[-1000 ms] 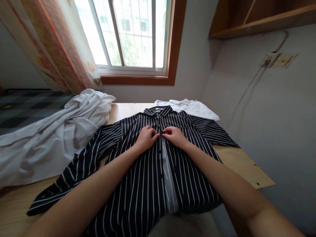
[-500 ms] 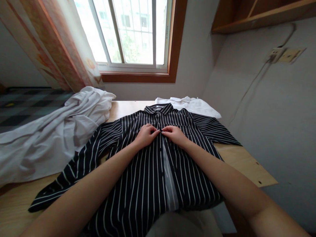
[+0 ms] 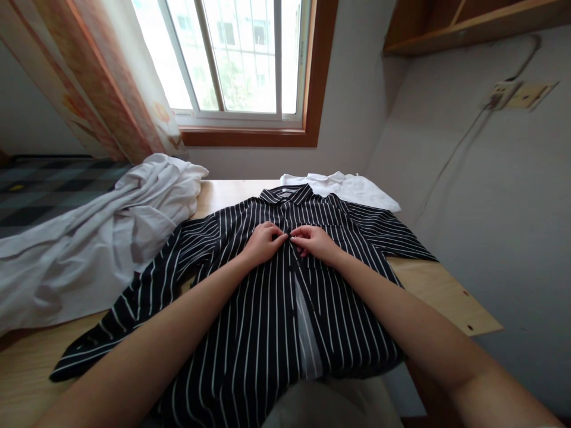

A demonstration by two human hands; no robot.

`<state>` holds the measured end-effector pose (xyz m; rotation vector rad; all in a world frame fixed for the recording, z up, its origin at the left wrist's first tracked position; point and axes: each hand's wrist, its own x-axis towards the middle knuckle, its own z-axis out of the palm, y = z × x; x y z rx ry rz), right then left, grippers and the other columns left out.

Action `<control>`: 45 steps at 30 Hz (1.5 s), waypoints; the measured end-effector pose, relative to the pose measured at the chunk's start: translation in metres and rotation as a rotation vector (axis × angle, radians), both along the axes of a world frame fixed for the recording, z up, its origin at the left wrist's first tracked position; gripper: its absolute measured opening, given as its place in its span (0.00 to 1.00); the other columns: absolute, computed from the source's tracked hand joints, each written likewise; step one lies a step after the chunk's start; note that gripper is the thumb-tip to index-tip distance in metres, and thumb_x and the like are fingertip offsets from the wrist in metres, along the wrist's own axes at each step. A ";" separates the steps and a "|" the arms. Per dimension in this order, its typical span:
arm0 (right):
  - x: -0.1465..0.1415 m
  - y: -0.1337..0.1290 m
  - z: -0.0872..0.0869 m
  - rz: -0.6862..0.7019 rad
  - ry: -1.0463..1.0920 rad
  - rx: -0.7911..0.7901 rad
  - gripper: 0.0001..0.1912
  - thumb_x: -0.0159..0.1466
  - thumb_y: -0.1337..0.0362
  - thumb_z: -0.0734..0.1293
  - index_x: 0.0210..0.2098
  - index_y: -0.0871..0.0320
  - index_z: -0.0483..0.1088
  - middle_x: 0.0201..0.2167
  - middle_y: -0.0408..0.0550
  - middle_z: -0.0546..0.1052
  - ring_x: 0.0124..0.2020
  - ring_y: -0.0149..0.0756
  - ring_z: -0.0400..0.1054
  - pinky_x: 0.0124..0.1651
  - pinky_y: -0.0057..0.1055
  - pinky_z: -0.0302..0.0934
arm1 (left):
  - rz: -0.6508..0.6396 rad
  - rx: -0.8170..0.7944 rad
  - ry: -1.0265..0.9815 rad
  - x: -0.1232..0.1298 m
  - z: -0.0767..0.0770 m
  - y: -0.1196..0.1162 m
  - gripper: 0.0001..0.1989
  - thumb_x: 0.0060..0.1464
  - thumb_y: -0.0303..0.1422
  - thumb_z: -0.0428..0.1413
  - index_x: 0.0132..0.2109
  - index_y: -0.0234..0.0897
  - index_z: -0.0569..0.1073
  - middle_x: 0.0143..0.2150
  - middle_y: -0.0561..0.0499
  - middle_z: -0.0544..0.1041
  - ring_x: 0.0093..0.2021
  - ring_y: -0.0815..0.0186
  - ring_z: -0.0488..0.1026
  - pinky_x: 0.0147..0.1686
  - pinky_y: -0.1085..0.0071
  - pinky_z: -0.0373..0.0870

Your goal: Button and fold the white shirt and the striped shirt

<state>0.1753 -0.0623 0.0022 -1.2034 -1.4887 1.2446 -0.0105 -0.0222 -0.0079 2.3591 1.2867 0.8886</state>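
Observation:
A black shirt with white stripes (image 3: 259,309) lies front up, its collar toward the window and its sleeves out to both sides. At the middle of its chest, my left hand (image 3: 266,241) pinches the front edge between thumb and fingers. My right hand (image 3: 312,242) pinches the same front opening from the other side, the fingertips of both hands almost touching. Whatever button sits between the fingertips is too small to make out. Above the hands the front is closed up to the collar; below them it parts, showing the pale inside (image 3: 307,339).
The shirt lies on a wooden table (image 3: 441,288). Crumpled white cloth (image 3: 102,244) covers the table's left side, and a folded white garment (image 3: 357,191) lies at the back right. Beyond are a window (image 3: 241,65), a curtain (image 3: 102,77) and a wall socket (image 3: 504,95) with a cord.
Both hands stay at the same spot on the shirt front. The fingers of my right hand have shifted slightly, with lower fingertips now showing beneath. The view has tilted a little.

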 end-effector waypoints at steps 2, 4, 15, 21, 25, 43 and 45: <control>-0.001 0.000 0.000 0.019 0.033 -0.030 0.06 0.64 0.74 0.63 0.38 0.62 0.72 0.27 0.44 0.76 0.23 0.26 0.71 0.21 0.20 0.67 | 0.003 0.000 0.000 0.000 0.000 0.000 0.09 0.57 0.36 0.56 0.33 0.37 0.78 0.39 0.47 0.76 0.45 0.58 0.72 0.52 0.57 0.67; -0.002 0.001 -0.001 0.021 0.044 -0.040 0.06 0.64 0.74 0.64 0.37 0.62 0.72 0.29 0.45 0.76 0.24 0.27 0.73 0.21 0.20 0.68 | -0.004 0.000 -0.003 0.001 0.000 0.000 0.09 0.57 0.35 0.55 0.33 0.38 0.78 0.39 0.47 0.76 0.45 0.58 0.72 0.52 0.57 0.67; -0.008 0.003 -0.005 -0.090 -0.037 0.087 0.02 0.61 0.71 0.69 0.35 0.62 0.73 0.26 0.45 0.77 0.23 0.29 0.74 0.17 0.17 0.65 | -0.010 -0.001 -0.006 0.000 0.000 0.003 0.10 0.57 0.36 0.55 0.33 0.38 0.78 0.39 0.47 0.77 0.44 0.58 0.73 0.52 0.58 0.68; -0.010 0.002 -0.005 -0.112 -0.102 0.096 0.02 0.61 0.69 0.69 0.35 0.62 0.72 0.27 0.45 0.78 0.23 0.29 0.74 0.17 0.18 0.64 | -0.003 -0.005 -0.002 0.002 0.002 0.003 0.17 0.61 0.40 0.50 0.32 0.37 0.79 0.38 0.46 0.77 0.43 0.59 0.73 0.51 0.58 0.68; -0.012 0.000 -0.006 -0.140 -0.183 0.130 0.01 0.61 0.69 0.68 0.34 0.60 0.72 0.26 0.44 0.77 0.23 0.30 0.73 0.20 0.20 0.63 | 0.015 -0.007 0.010 0.004 0.002 0.002 0.20 0.62 0.43 0.49 0.31 0.38 0.79 0.37 0.46 0.77 0.42 0.59 0.73 0.50 0.59 0.69; -0.016 -0.007 0.003 -0.166 -0.739 0.416 0.05 0.62 0.71 0.66 0.35 0.58 0.74 0.37 0.47 0.74 0.37 0.34 0.68 0.40 0.29 0.60 | 0.052 0.032 0.110 0.006 0.010 -0.008 0.09 0.57 0.34 0.56 0.33 0.39 0.79 0.40 0.47 0.76 0.45 0.57 0.70 0.53 0.55 0.65; -0.015 -0.008 0.004 -0.160 -0.757 0.407 0.05 0.62 0.70 0.66 0.35 0.57 0.74 0.37 0.46 0.74 0.38 0.34 0.68 0.39 0.29 0.60 | 0.053 0.027 0.107 0.006 0.010 -0.008 0.09 0.57 0.34 0.56 0.32 0.39 0.79 0.40 0.47 0.75 0.45 0.57 0.70 0.53 0.55 0.65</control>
